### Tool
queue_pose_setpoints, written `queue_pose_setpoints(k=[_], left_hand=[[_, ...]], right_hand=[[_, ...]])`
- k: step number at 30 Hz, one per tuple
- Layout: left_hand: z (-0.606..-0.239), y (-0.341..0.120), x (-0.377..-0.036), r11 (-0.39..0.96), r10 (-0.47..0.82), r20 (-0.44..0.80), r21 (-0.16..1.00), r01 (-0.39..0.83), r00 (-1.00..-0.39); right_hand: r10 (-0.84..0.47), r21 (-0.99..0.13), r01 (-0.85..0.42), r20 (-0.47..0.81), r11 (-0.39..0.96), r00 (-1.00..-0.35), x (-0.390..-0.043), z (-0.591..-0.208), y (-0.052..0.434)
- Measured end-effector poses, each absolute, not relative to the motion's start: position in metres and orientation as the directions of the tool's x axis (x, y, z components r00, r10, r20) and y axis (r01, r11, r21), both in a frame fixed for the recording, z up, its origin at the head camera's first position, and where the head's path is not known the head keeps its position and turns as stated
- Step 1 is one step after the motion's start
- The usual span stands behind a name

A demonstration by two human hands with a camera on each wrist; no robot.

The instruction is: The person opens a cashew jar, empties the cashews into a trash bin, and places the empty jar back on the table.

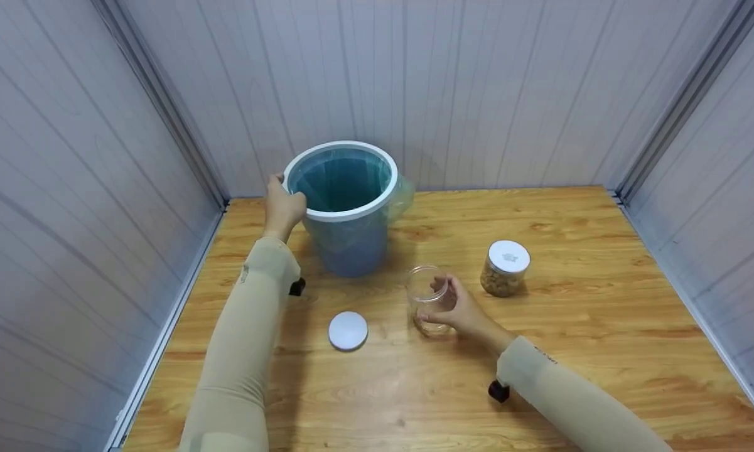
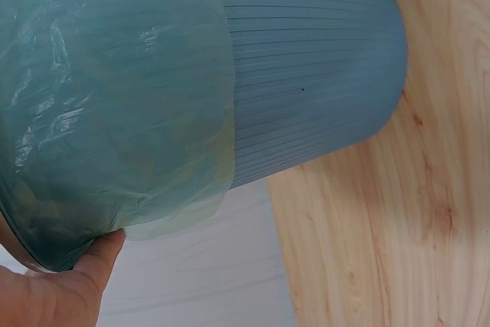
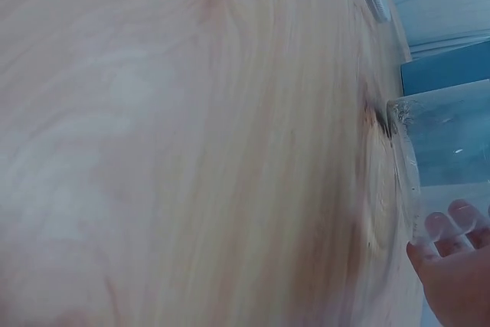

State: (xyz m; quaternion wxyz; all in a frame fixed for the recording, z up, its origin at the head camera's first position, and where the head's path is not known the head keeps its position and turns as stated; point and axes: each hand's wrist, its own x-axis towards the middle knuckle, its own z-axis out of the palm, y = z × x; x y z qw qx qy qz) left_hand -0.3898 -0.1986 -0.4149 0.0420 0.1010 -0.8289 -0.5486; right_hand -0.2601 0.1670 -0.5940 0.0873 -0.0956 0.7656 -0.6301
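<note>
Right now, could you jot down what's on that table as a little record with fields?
Surface: wooden table, grey panel walls around it
Left hand: grips the white rim of the blue bin
Bin: upright, lined with a greenish plastic bag
Right hand: holds the clear empty jar, which is open and upright
Loose lid: white, flat on the table, left of the empty jar
Second jar: closed with a white lid, holds brownish contents, stands right of the empty jar

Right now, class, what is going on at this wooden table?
A person's left hand grips the white rim of a blue plastic bin lined with a green bag. Their right hand holds an empty clear plastic jar standing on the wooden table. Its round white lid lies nearby; a capped jar of brown pieces stands apart.
</note>
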Motion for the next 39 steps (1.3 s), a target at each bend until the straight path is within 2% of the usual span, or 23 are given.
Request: queue_pose_setpoints(k=[11, 19, 39], left_hand=[[-0.412, -0.198, -0.386, 0.371, -0.208, -0.06, 0.919, -0.136, -0.976], [-0.413, -0.2, -0.387, 0.371, -0.212, -0.044, 0.921, -0.122, -0.976], [-0.416, -0.199, -0.389, 0.367, -0.21, -0.048, 0.922, -0.124, -0.976]], right_hand=[[-0.282, -0.988, -0.036, -0.009, 0.153, -0.959, -0.257, -0.598, 0.173], [-0.31, -0.978, -0.061, -0.004, 0.2, -0.951, -0.257, -0.599, 0.177], [-0.31, -0.981, -0.064, 0.005, 0.181, -0.951, -0.255, -0.604, 0.179]])
